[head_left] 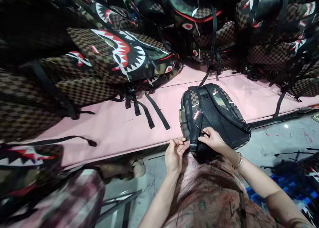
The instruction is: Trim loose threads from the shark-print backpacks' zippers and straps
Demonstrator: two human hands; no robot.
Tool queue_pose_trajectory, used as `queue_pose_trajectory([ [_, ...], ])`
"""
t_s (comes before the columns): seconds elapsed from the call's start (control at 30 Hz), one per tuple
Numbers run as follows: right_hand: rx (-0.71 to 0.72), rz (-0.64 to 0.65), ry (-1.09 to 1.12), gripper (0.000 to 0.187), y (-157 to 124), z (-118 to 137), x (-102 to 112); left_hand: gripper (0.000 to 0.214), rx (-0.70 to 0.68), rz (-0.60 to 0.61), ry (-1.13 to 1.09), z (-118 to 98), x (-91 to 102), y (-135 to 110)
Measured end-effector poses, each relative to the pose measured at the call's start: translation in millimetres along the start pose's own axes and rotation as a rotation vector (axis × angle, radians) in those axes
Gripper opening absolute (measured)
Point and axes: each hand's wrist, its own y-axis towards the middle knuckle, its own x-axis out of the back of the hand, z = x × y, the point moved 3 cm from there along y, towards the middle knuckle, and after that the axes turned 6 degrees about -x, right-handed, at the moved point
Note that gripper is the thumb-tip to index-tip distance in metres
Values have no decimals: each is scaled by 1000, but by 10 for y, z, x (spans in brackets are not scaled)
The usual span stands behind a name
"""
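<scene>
A black backpack (211, 115) with camouflage and brown checkered panels lies at the edge of a pink-covered table, its straps facing up. My left hand (175, 153) is at the lower left of the pack, fingers closed at the edge of a shoulder strap (195, 135); exactly what they pinch is hard to see. Closed around small dark scissors (204, 132), my right hand (214, 140) rests over the same strap, with the thin blades pointing up and left. A small red and white label (196, 114) shows on the strap.
Piles of shark-mouth backpacks (119, 55) line the far side of the pink table (119, 128). Loose black straps (158, 110) hang onto its surface. At lower left, a person in a checked garment (82, 194) sits beside another backpack (30, 168). Blue bags (281, 181) lie at the right.
</scene>
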Motion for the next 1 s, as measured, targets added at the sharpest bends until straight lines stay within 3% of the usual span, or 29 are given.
queue_pose_trajectory([
  [0.13, 2, 59, 43, 33, 90, 143, -197, 39, -115, 46, 179, 128, -12, -21],
  [0.27, 161, -40, -98, 21, 142, 530, -264, 81, -274, 127, 575, 176, -84, -25],
  [0.33, 244, -107, -316, 13, 175, 719, -278, 79, -386, 34, 715, 138, -97, -13],
  [0.43, 268, -145, -533, 6, 255, 872, -293, 55, -488, -108, 782, 73, -91, 6],
  [0.63, 264, -17, -465, 17, 369, 817, -280, 27, -105, -109, 283, 137, 7, 79],
  [0.8, 390, -87, -386, 12, 337, 530, -204, 27, 66, -102, 75, 157, 96, 107],
  [1.0, 528, -17, -459, 6, 251, 271, -181, 14, 203, -92, -126, 203, 146, 136],
])
